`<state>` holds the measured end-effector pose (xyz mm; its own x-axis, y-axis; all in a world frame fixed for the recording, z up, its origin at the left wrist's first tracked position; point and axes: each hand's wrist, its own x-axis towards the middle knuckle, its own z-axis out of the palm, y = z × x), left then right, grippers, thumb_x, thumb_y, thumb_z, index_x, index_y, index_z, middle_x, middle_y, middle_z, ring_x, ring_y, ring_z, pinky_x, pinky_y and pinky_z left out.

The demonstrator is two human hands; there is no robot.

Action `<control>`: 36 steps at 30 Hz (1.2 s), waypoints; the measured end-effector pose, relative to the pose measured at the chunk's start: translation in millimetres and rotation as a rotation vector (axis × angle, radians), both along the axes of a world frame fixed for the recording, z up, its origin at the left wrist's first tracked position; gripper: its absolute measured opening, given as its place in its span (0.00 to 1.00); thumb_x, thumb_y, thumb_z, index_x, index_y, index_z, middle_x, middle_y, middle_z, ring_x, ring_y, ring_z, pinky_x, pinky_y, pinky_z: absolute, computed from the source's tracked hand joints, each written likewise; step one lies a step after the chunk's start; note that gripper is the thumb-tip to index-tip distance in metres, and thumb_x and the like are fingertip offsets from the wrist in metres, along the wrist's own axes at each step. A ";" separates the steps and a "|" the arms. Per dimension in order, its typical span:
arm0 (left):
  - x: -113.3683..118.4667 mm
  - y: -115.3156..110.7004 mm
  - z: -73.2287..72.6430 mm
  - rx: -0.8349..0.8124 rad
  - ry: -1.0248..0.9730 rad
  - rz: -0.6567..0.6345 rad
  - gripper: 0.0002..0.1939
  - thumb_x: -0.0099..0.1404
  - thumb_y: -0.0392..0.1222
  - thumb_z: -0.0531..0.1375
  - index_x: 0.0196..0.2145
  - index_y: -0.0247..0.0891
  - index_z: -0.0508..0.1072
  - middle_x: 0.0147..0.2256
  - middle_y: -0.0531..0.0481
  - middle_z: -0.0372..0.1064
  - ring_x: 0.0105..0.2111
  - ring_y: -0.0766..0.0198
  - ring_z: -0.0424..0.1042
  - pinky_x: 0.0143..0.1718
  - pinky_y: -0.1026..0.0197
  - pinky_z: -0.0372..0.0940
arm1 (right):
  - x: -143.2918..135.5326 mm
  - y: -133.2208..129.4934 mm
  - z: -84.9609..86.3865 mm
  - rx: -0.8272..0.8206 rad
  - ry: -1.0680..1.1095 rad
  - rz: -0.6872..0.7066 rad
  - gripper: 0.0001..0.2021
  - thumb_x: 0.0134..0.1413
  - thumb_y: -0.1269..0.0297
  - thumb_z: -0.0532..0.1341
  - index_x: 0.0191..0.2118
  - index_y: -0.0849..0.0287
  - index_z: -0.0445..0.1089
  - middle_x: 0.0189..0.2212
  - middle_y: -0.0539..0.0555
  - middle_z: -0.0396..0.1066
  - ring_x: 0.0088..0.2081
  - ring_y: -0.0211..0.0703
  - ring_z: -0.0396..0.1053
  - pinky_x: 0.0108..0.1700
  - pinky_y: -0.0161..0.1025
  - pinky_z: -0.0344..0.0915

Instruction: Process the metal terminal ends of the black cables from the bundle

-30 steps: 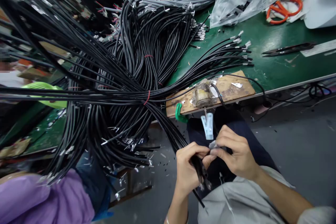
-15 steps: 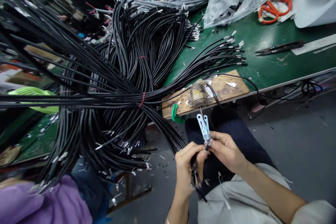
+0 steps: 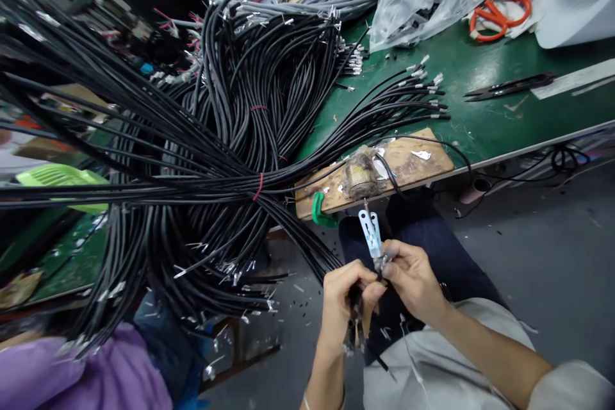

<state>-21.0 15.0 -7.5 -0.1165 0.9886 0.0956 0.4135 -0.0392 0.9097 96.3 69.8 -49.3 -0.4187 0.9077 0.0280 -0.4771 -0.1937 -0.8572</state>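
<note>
Black cable ends (image 3: pixel 355 327) are gripped in my left hand (image 3: pixel 343 301), with the thumb and forefinger pinched together near a cable tip. Close beside it, my right hand (image 3: pixel 416 278) pinches at the same tip, just under a light blue clothes peg (image 3: pixel 369 234). The peg sits on a thin rod below a small motor-like block (image 3: pixel 360 176) on a wooden board (image 3: pixel 418 160). What exactly lies between the right fingertips is too small to make out.
Large bundles of black cable (image 3: pixel 259 109) cover the green table (image 3: pixel 509 122) at left. Orange-handled scissors (image 3: pixel 497 18), dark snips (image 3: pixel 512 85), a plastic bag (image 3: pixel 423 3) and a green clamp (image 3: pixel 319 210) are around. A person in purple (image 3: pixel 115 371) is at lower left; another works across the table.
My right hand has shifted slightly left and down against the left fingertips. The cable ends in my left hand have moved a little. The person's hand across the table has moved back.
</note>
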 end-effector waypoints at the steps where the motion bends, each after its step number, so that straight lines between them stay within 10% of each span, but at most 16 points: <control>1: -0.2 -0.3 -1.8 0.002 -0.027 0.019 0.16 0.64 0.46 0.59 0.22 0.36 0.66 0.18 0.55 0.61 0.16 0.70 0.62 0.20 0.68 0.56 | -0.6 -2.4 0.7 0.043 -0.050 -0.076 0.11 0.56 0.59 0.62 0.27 0.58 0.66 0.23 0.49 0.61 0.25 0.37 0.60 0.26 0.35 0.59; 6: -3.3 2.5 0.1 0.026 -0.051 -0.010 0.13 0.64 0.45 0.60 0.27 0.34 0.74 0.19 0.52 0.65 0.16 0.70 0.64 0.20 0.67 0.57 | 11.7 2.7 7.2 0.515 -0.224 -0.342 0.05 0.54 0.71 0.61 0.29 0.58 0.72 0.27 0.54 0.68 0.31 0.42 0.61 0.34 0.42 0.61; 12: -1.1 8.1 4.0 0.119 -0.123 -0.008 0.15 0.62 0.49 0.62 0.25 0.35 0.73 0.21 0.51 0.65 0.21 0.68 0.63 0.23 0.66 0.57 | 30.2 34.0 14.0 -0.178 0.020 0.626 0.18 0.47 0.51 0.67 0.28 0.63 0.67 0.20 0.46 0.58 0.21 0.31 0.53 0.24 0.32 0.52; 15: 1.5 7.2 0.1 0.116 -0.099 0.023 0.11 0.61 0.43 0.63 0.25 0.36 0.72 0.22 0.53 0.63 0.23 0.68 0.62 0.25 0.65 0.55 | 32.3 56.8 19.3 -0.215 -0.188 0.742 0.19 0.42 0.52 0.69 0.26 0.65 0.67 0.18 0.45 0.58 0.20 0.28 0.52 0.23 0.30 0.50; 21: 0.8 1.6 -4.5 0.154 -0.123 0.091 0.07 0.60 0.38 0.64 0.26 0.36 0.70 0.23 0.54 0.62 0.24 0.67 0.61 0.26 0.65 0.55 | 24.9 78.6 43.0 0.080 -0.459 0.287 0.21 0.53 0.49 0.60 0.21 0.62 0.65 0.18 0.46 0.59 0.21 0.31 0.55 0.24 0.32 0.52; 27: 6.9 -1.9 -13.6 0.173 -0.032 0.189 0.06 0.60 0.35 0.63 0.27 0.36 0.70 0.24 0.55 0.61 0.24 0.68 0.61 0.26 0.66 0.54 | 33.5 23.9 48.6 0.576 -0.799 -0.233 0.11 0.48 0.60 0.68 0.34 0.60 0.69 0.24 0.48 0.70 0.25 0.37 0.68 0.30 0.33 0.64; 36: 13.6 -4.6 -12.6 0.134 0.111 0.169 0.07 0.61 0.32 0.62 0.37 0.39 0.75 0.26 0.54 0.66 0.25 0.69 0.64 0.27 0.68 0.58 | 30.6 -4.8 36.1 0.837 -0.837 -0.387 0.10 0.56 0.76 0.59 0.43 0.60 0.68 0.28 0.52 0.77 0.28 0.38 0.76 0.38 0.32 0.72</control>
<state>-7.4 10.4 -20.1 -0.2606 0.9335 0.2463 0.5218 -0.0785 0.8494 126.9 65.0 -13.2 -0.2960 0.8071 0.5108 0.3712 0.5899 -0.7171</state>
